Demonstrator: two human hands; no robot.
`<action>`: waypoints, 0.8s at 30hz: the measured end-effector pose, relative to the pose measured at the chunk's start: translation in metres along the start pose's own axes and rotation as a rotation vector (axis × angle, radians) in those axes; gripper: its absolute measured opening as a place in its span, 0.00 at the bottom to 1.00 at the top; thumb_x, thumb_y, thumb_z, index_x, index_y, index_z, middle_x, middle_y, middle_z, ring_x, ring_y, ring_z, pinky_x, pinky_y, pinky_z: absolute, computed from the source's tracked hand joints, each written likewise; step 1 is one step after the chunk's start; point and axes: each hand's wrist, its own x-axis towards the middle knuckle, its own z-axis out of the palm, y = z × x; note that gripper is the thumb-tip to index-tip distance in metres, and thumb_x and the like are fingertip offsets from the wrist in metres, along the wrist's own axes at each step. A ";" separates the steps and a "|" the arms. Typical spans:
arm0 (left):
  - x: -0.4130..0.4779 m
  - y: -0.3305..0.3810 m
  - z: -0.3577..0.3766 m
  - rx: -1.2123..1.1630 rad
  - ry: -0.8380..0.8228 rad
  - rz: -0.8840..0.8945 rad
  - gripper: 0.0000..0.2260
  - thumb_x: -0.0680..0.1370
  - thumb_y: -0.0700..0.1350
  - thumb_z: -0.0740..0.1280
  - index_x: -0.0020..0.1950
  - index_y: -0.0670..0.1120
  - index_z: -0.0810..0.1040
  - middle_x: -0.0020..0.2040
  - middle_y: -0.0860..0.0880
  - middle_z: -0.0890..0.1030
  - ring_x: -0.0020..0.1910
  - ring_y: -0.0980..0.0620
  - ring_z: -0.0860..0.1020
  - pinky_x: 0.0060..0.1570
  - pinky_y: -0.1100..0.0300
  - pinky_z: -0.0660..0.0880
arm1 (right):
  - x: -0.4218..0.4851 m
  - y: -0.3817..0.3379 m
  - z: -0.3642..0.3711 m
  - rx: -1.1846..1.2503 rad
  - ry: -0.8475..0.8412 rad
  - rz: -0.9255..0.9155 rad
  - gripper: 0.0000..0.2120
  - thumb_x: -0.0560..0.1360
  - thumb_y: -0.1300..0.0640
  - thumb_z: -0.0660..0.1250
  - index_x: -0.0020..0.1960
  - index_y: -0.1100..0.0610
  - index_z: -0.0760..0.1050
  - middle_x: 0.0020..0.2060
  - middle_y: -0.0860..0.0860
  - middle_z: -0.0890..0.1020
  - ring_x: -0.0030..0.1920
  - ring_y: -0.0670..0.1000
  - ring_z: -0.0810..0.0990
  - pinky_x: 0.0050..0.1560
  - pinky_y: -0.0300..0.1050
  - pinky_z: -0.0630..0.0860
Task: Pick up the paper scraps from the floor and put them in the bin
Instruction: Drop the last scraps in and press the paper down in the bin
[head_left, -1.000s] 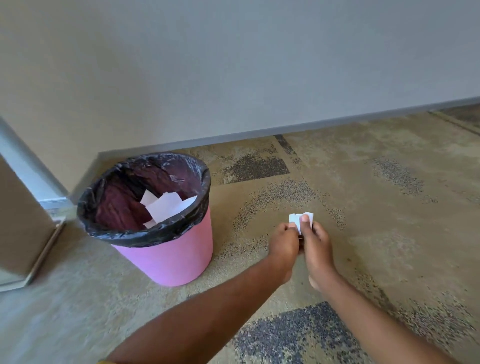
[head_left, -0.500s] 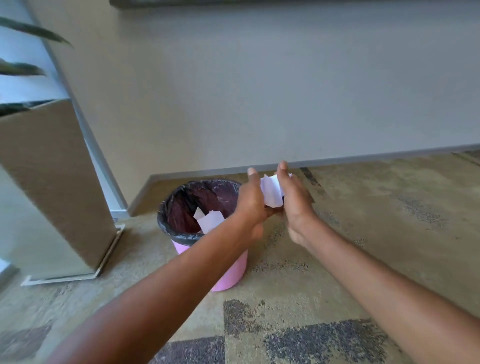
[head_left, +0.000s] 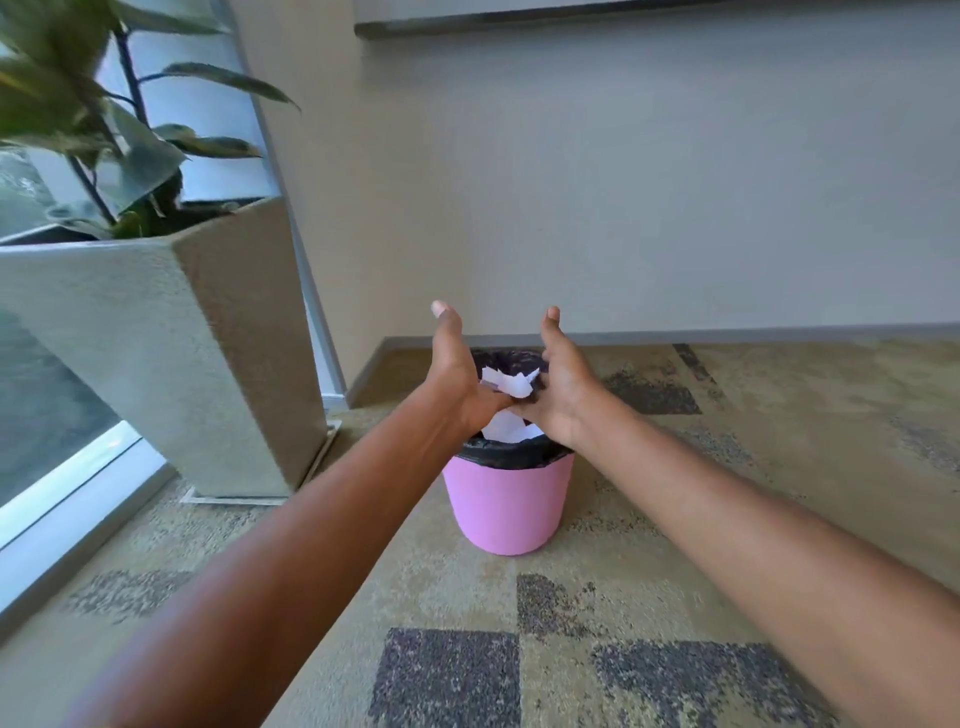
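A pink bin (head_left: 506, 512) with a black liner stands on the carpet, with white paper scraps (head_left: 508, 429) inside it. My left hand (head_left: 457, 371) and my right hand (head_left: 565, 387) are right above its mouth. Their heels meet, and the fingers are straight and spread apart. More white scraps (head_left: 510, 383) lie loose between the two palms, over the bin. Neither hand curls round them. The hands hide part of the bin's rim.
A tall beige planter (head_left: 171, 343) with a leafy plant (head_left: 98, 130) stands close to the left of the bin. A window (head_left: 47, 415) runs along the far left. The wall (head_left: 623, 208) and its baseboard are just behind the bin. Patterned carpet (head_left: 727, 467) spreads to the right and front.
Both hands rose from the floor with the scraps pinched between them, moved left over the bin, and now have spread open. The camera view lifted.
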 end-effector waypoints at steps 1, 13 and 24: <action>0.002 0.002 -0.004 0.023 -0.015 0.004 0.47 0.79 0.73 0.62 0.84 0.41 0.56 0.76 0.32 0.68 0.48 0.34 0.78 0.48 0.33 0.79 | 0.004 0.002 0.000 -0.016 -0.003 0.001 0.27 0.85 0.36 0.58 0.47 0.60 0.72 0.26 0.55 0.84 0.42 0.57 0.84 0.50 0.56 0.82; 0.078 -0.013 -0.041 0.365 0.013 0.053 0.38 0.83 0.67 0.60 0.82 0.40 0.64 0.82 0.32 0.62 0.79 0.29 0.64 0.71 0.32 0.72 | 0.075 0.016 -0.040 -0.029 0.065 -0.079 0.34 0.80 0.38 0.71 0.79 0.54 0.68 0.78 0.59 0.70 0.74 0.62 0.73 0.64 0.57 0.82; 0.096 -0.039 -0.034 0.287 0.086 0.238 0.25 0.86 0.59 0.63 0.75 0.43 0.74 0.68 0.43 0.81 0.64 0.45 0.84 0.65 0.48 0.81 | 0.114 0.011 -0.067 -0.097 0.006 -0.079 0.11 0.82 0.52 0.74 0.59 0.56 0.79 0.61 0.61 0.84 0.60 0.60 0.86 0.61 0.58 0.85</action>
